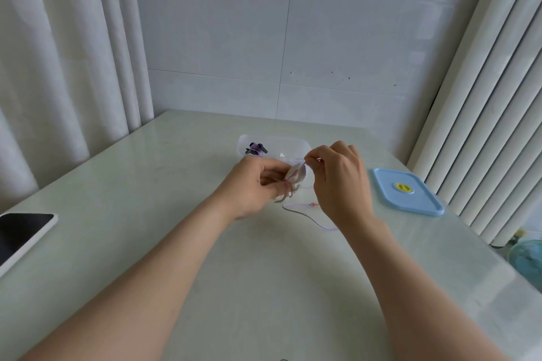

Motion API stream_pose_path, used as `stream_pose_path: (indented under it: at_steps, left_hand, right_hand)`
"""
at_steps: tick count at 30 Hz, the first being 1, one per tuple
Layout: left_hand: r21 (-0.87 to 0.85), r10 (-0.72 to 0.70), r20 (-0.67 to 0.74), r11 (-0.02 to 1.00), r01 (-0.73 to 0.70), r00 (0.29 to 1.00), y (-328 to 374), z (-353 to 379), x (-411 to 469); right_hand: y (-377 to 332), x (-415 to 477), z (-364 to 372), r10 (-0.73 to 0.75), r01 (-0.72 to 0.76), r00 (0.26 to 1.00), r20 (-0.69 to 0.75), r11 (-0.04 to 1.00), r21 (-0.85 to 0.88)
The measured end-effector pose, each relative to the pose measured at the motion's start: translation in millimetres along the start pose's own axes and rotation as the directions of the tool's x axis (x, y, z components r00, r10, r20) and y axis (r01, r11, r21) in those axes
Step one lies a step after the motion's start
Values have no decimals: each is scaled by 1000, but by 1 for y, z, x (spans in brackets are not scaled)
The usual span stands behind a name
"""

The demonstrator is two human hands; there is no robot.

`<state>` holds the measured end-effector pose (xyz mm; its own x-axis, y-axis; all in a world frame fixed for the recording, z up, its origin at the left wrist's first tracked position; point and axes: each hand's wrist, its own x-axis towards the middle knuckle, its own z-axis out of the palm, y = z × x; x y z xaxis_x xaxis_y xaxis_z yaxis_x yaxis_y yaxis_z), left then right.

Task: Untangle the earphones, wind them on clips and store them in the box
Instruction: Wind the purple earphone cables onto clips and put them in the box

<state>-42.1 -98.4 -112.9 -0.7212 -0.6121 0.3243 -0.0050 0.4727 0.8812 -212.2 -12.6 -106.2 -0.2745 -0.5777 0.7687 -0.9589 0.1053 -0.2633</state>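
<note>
1. Our left grip is closed round the clip, fingers curled, holding it in front of the box. Pale turns of cable sit on the clip.
2. Our right grip pinches the cable at the clip's upper edge between thumb and forefinger.
3. The unwound cable trails from the clip onto the table and curves toward the right wrist. Its plug lies free just beside it.
4. We judge the step to be winding, partly done. Hold the clip steady in the left grip and let the right lay each turn beside the last under light tension.
5. Draw slack off the table gradually. A snag at the plug would probably pull turns loose.
6. The box stands open, with one wound dark earphone set at its left end. The blue lid lies well apart to the right, so the finished clip should drop in unobstructed.
</note>
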Motion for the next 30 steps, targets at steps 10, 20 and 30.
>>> stream_pose_path:
  at_steps: [10, 20, 30]
  left_hand:
    - [-345, -76, -296, 938, -32, 952, 8, -7, 6]
    - [-178, -180, -302, 975, 130, 936, -11, -14, 11]
    - [-184, -63, -8, 981, 60, 998, -7, -10, 1]
  right_hand:
    - [-20, -3, -1, 72, -171, 913, 402, 961, 216]
    - [-36, -6, -14, 1, -143, 949, 315, 892, 429]
    - [-26, 7, -23, 299, -356, 933, 200, 687, 633]
